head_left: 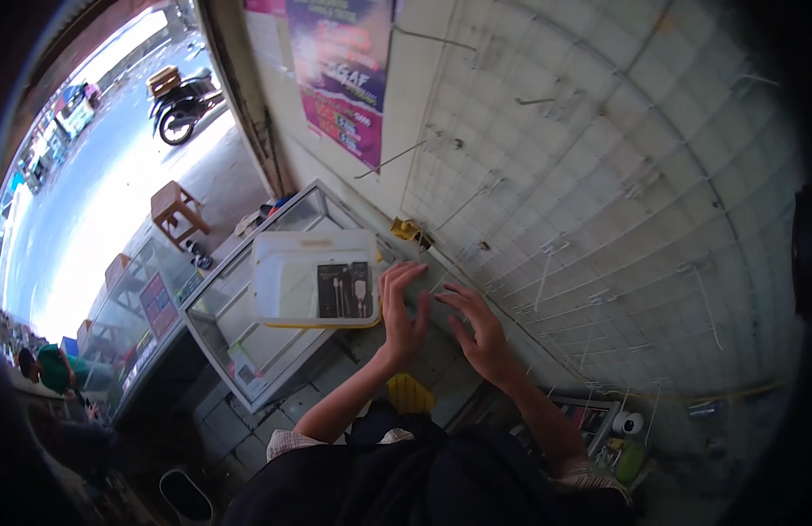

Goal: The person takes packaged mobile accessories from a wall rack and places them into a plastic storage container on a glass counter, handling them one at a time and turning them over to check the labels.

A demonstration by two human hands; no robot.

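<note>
My left hand (402, 311) is raised just right of a white plastic tub (274, 250), its fingers curved and its thumb apart, with nothing seen in it. Facing it across a small gap, my right hand (480, 333) has its fingers stretched toward the left one and also looks free. Inside the tub lie dark flat packages (333, 291) with pictures of cables, grouped toward the right side. The tub has a yellow lower edge and rests on a glass display case (222, 320). Whether my left hand touches the tub's rim, I cannot tell.
A white wire grid (634, 184) with metal hooks (542, 272) covers the wall at right. A yellow object (408, 230) sits by the wall behind the tub. Below my arms is a yellow item (410, 394). Outside stand a wooden stool (175, 206) and a motorbike (182, 105).
</note>
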